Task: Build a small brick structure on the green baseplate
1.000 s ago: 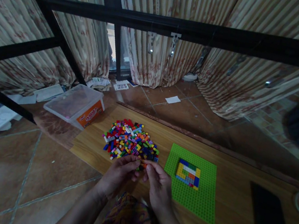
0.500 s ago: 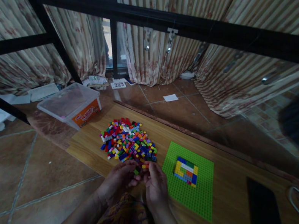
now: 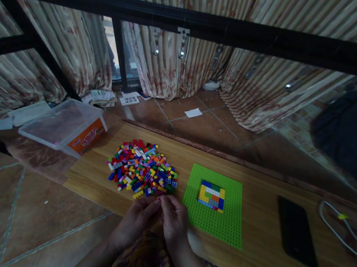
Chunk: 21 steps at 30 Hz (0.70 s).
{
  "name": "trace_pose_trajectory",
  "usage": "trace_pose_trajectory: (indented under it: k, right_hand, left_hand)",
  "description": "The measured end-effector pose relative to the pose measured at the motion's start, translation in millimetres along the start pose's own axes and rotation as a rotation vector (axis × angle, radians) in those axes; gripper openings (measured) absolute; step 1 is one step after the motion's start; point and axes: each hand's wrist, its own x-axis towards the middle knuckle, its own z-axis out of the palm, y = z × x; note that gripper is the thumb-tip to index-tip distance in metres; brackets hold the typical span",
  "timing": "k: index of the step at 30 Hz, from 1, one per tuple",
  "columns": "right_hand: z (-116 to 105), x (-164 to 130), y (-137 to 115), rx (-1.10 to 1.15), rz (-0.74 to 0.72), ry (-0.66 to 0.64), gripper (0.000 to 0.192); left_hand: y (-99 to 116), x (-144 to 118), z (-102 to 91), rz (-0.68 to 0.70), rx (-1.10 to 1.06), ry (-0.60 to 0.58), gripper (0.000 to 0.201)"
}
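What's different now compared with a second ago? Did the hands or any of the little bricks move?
The left hand and right hand have drawn back from the near edge of the brick pile and closed fingertip to fingertip; whatever they pinch is hidden. The camera also swung a little. The pile, the green baseplate with its small build, the phone and the plastic box stayed put.

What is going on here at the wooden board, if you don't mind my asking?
A person sits at a low wooden board with both hands together at its near edge, the left hand and right hand fingertip to fingertip beside a pile of small coloured bricks. Whether they pinch a brick cannot be seen. To the right lies a green baseplate bearing a small multicoloured brick patch, then a dark phone.
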Motion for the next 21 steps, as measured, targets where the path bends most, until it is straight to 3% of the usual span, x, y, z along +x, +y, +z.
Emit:
trace_pose_trajectory:
  k: [4,13,16,21]
  right_hand:
    - [4,-1,3,0.139,0.082,0.077,0.042]
    - [-4,3,-12,0.445,0.257,-0.101,0.027]
    - [-7,3,-16,0.39,0.228,-0.202,0.026]
    - [-8,3,-18,0.114,0.068,-0.324,0.027]
  left_hand:
    - [-6,3,2.2,0.053,-0.01,0.061,0.037]
    - [-4,5,-8.6,-0.065,-0.304,-0.021,0.029]
    - [-3,5,-13.7,-0.106,-0.346,-0.064,0.033]
    - [0,5,-17.8,-0.2,-0.379,-0.131,0.038]
